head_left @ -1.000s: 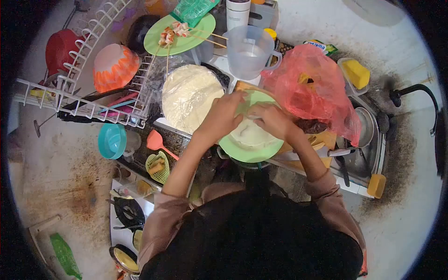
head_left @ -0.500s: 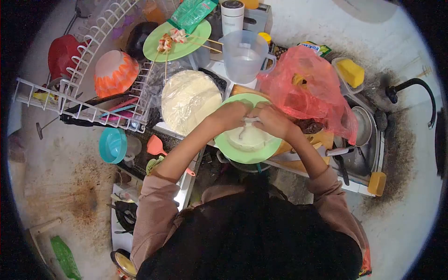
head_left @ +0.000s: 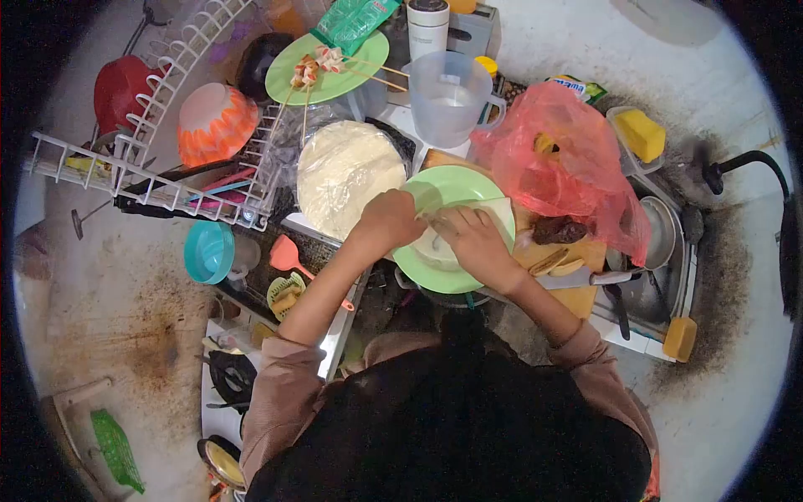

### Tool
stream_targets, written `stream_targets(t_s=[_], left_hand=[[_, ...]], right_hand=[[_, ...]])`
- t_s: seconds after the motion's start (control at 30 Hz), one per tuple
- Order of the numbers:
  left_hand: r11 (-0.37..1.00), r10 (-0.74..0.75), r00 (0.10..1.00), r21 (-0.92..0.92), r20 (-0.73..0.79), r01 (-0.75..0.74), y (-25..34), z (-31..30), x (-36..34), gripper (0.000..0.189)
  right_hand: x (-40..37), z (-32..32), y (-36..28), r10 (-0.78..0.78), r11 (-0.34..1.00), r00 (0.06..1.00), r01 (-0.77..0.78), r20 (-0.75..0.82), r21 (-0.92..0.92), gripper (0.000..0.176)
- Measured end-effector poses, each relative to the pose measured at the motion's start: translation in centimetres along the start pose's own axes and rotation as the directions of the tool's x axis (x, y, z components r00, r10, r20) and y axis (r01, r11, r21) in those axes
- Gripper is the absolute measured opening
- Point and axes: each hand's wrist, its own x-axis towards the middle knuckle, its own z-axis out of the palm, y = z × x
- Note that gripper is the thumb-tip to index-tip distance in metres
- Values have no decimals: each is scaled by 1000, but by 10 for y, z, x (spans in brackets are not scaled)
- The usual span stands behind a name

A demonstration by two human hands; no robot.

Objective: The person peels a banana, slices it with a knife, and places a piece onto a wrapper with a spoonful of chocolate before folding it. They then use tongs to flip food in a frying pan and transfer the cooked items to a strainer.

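A pale, flat wrapper sheet [head_left: 437, 248] lies on a light green plate [head_left: 452, 177] in front of the body. My left hand [head_left: 390, 219] is at the plate's left side, its fingers curled at the sheet's edge. Over the right part of the sheet, my right hand [head_left: 475, 243] rests with its fingers spread. Left of the plate is a round stack of pale sheets [head_left: 347, 176] under clear plastic. What the left fingertips pinch is too small to make out.
A red plastic bag [head_left: 556, 159] and a knife [head_left: 615, 277] on a cutting board [head_left: 577, 299] are at the right. Behind stand a clear jug [head_left: 450, 105] and a green plate with skewers [head_left: 361, 77]. A white dish rack [head_left: 180, 205] is at the left.
The hands have moved apart; the right hand has opened and shifted right over the sheet, while the left has drawn back to the left. The whole view has shifted slightly.
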Motion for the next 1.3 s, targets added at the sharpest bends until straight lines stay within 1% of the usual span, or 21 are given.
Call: stream_targets(t_s=[0.03, 0.07, 0.13, 0.27, 0.3, 0.37, 0.4, 0.43, 0.5, 0.53, 0.57, 0.63, 0.67, 0.73, 0.8, 0.9, 0.93, 1.03, 1.13, 1.23, 1.3], left_hand=[[996, -16, 998, -83, 60, 21, 3, -6, 2, 28], [985, -7, 998, -171, 61, 18, 2, -3, 7, 30], [940, 15, 998, -341, 56, 5, -3, 8, 17, 32], [889, -67, 998, -455, -6, 57, 0, 28, 24, 34], [874, -80, 997, -481, -19, 61, 1, 31, 23, 34], [861, -88, 994, -506, -58, 47, 0, 37, 24, 32], [863, -84, 993, -505, -81, 32, -1, 40, 23, 30], [864, -81, 991, -503, -104, 18, -1, 43, 23, 28], [833, -78, 972, -550, -221, -58, 4, 50, 14, 24], [817, -79, 957, -568, -281, -99, 6, 52, 11, 22], [832, -97, 951, -548, -295, -86, 9, 53, 11, 21], [857, -138, 937, -512, -321, -49, 18, 58, 11, 19], [868, -146, 925, -493, -350, -49, 20, 61, 10, 20], [890, -167, 899, -454, -405, -40, 24, 64, 10, 20], [908, -182, 889, -418, -420, -12, 30, 60, 7, 21], [926, -196, 882, -378, -428, 22, 31, 63, 9, 21], [929, -194, 882, -368, -429, 25, 31, 63, 10, 21], [924, -168, 893, -382, -418, -5, 32, 58, 6, 18], [915, -200, 900, -403, -389, 29, 36, 53, 3, 18], [944, -85, 881, -321, -466, -78, 32, 55, 3, 19], [935, -71, 886, -339, -459, -101, 30, 55, 5, 19]], right_hand=[[-1, -1, -1, -14, 999, 1000, 14, -1, -32, 33], [-2, -1, -2, -26, 998, 1000, 26, -1, -65, 34], [-3, 0, -1, -19, 1000, 997, 18, 71, 20, 32], [-5, 2, 10, -16, 978, 992, -10, 121, 210, 25], [-6, 0, 14, 45, 939, 994, -76, 98, 336, 24], [-8, -7, 24, 172, 801, 982, -184, 77, 569, 21], [-9, -14, 32, 190, 911, 982, -175, -6, 373, 25], [-7, -16, 39, 280, 899, 957, -289, 75, 329, 25], [-5, -17, 50, 456, 841, 863, -498, 220, 211, 25], [-7, -14, 56, 411, 900, 907, -419, 89, 120, 26], [-10, -8, 61, 343, 939, 939, -342, -36, 17, 27], [-11, -8, 64, 299, 950, 953, -302, -47, -75, 27], [-12, -10, 64, 340, 940, 939, -336, 60, -59, 27], [-8, -20, 63, 399, 901, 875, -430, 274, 60, 26], [0, -28, 63, 396, 794, 779, -557, 486, 245, 24], [-6, 1, 77, 311, 764, 908, -414, 279, 495, 21], [-4, 8, 77, 277, 651, 936, -350, 218, 673, 17], [15, 15, 79, 261, 495, 893, -451, 367, 743, 17], [30, 10, 67, 237, 337, 855, -518, 462, 786, 16], [29, 27, 67, 222, 330, 879, -474, 421, 816, 14], [27, 34, 68, 227, 283, 894, -440, 386, 852, 14]])
